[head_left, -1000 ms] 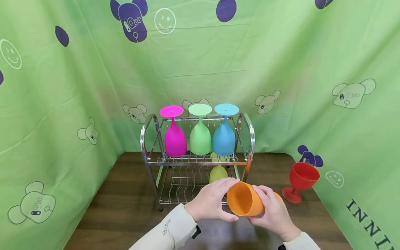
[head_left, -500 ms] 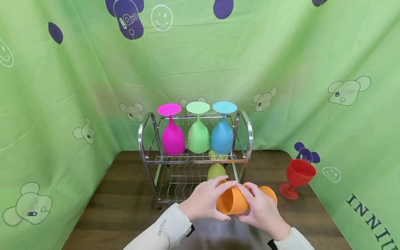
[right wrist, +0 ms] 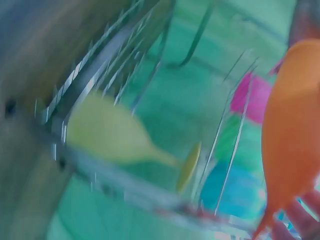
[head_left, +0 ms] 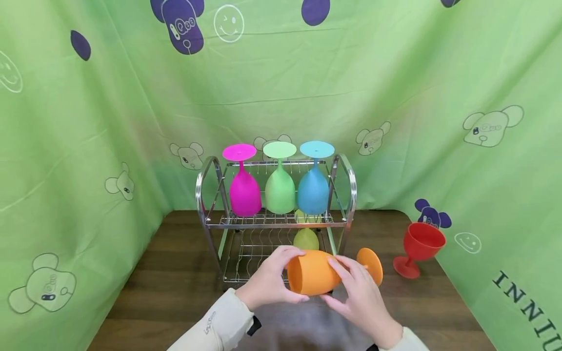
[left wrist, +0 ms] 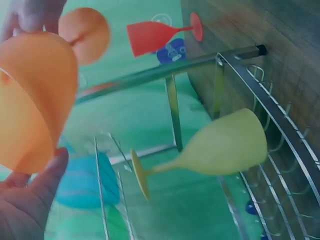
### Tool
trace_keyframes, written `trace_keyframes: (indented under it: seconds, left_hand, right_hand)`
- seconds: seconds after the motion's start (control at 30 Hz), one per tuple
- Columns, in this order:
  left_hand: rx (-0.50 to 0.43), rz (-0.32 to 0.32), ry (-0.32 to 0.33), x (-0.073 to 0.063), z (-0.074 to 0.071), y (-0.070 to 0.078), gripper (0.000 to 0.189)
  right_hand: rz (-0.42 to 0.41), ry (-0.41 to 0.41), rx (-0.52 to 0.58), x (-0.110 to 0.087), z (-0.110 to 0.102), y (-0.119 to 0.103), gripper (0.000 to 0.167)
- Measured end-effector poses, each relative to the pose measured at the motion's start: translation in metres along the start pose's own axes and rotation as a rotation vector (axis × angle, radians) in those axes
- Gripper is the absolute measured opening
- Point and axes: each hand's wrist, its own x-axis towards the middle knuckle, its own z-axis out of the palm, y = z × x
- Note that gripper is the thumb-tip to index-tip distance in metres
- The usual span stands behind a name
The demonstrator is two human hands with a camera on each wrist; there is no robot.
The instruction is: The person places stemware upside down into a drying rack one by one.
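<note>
Both hands hold an orange plastic goblet [head_left: 317, 273] in front of the rack, tipped on its side with its mouth to the left and its foot to the right. My left hand [head_left: 269, 282] grips the bowl at the rim, fingers above and thumb below. At the stem end of the bowl, my right hand [head_left: 363, 303] has its fingers over the top and its thumb underneath. In the left wrist view the goblet's open mouth [left wrist: 22, 120] shows. The right wrist view has the side of the orange bowl [right wrist: 295, 120].
A two-tier chrome rack [head_left: 276, 226] carries upside-down goblets on top: magenta [head_left: 245, 195], green [head_left: 280, 192] and blue [head_left: 313, 192]. A yellow-green goblet [head_left: 306, 240] stands inverted on the lower tier. To the right, a red goblet [head_left: 423, 242] stands upright on the wooden table [head_left: 145, 302].
The orange goblet has shifted left with both hands and turned, so its mouth points left rather than toward the head camera. Its foot has come into fuller view.
</note>
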Motion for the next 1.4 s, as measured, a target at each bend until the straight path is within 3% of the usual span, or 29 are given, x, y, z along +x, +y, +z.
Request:
trace_keyframes:
  seconds: [0.13, 0.2, 0.27, 0.43, 0.67, 0.83, 0.93, 1.1, 1.4]
  left_hand:
    - [-0.135, -0.026, 0.069, -0.015, -0.006, -0.007, 0.080]
    - [-0.176, -0.025, 0.108, -0.022, -0.009, -0.009, 0.081]
    - [-0.200, -0.005, 0.150, -0.027, -0.012, -0.012, 0.082]
    - [-0.228, 0.058, 0.238, -0.043, -0.016, -0.019, 0.086]
    - [-0.339, 0.151, 0.278, -0.053, -0.012, -0.023, 0.090]
    - [-0.403, 0.216, 0.246, -0.054, 0.002, -0.025, 0.089]
    - [-0.401, 0.213, 0.248, -0.056, 0.011, -0.027, 0.086]
    - [-0.300, 0.151, 0.282, -0.064, 0.016, -0.032, 0.084]
    - [-0.165, -0.070, 0.273, -0.063, 0.016, -0.031, 0.087]
  right_hand:
    - [-0.033, 0.202, 0.141, -0.007, 0.005, -0.018, 0.058]
    - [-0.049, 0.257, 0.240, -0.010, 0.009, -0.023, 0.053]
    - [-0.035, 0.260, 0.347, -0.012, 0.013, -0.026, 0.050]
    - [0.117, 0.147, 0.565, -0.014, 0.016, -0.033, 0.042]
    - [0.520, -0.121, 0.869, -0.009, 0.017, -0.041, 0.044]
    - [0.681, -0.131, 1.058, -0.006, 0.021, -0.044, 0.037]
    - [0.678, -0.069, 1.196, -0.006, 0.026, -0.045, 0.040]
    - [0.563, 0.030, 1.382, -0.002, 0.039, -0.046, 0.046]
    - [0.397, 0.219, 1.361, 0.007, 0.054, -0.049, 0.052]
